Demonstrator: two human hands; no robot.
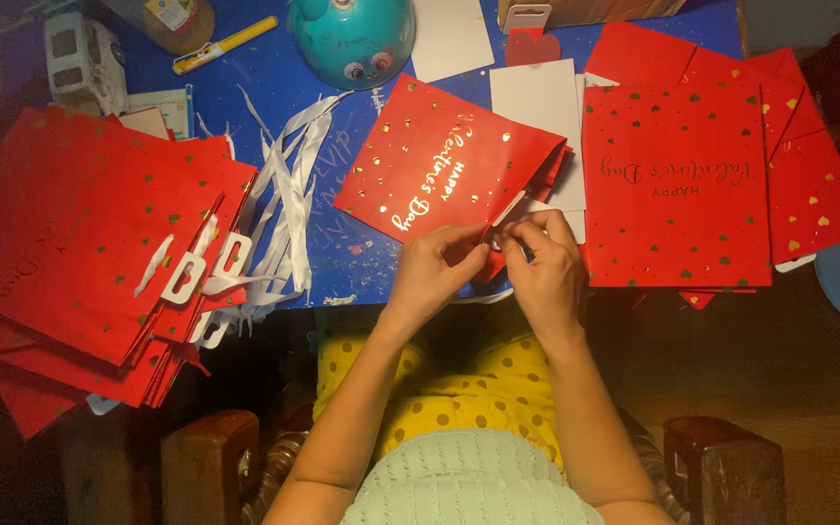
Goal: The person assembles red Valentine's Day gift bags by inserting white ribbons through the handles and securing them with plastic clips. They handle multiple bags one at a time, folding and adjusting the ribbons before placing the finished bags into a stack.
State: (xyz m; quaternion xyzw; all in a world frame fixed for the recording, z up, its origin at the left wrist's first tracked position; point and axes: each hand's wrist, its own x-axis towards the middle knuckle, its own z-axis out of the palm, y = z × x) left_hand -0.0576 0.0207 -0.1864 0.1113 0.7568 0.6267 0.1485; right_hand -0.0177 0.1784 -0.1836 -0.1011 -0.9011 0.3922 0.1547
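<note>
Both hands meet at the near edge of the red gift bag (pixel 444 170) at the centre of the blue table (pixel 274 68): left hand (pixel 437 267) and right hand (pixel 543 264) pinch a white ribbon (pixel 509 209) there (only partly visible). Tugging hard could tear the paper, and the ribbon might slip free.

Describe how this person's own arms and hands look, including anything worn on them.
Both forearms are bare, with no sleeves in view. The left hand and right hand wear no gloves; no rings, watch or bracelets are visible. Fingers look slim, nails short as far as the dim light shows.
</note>
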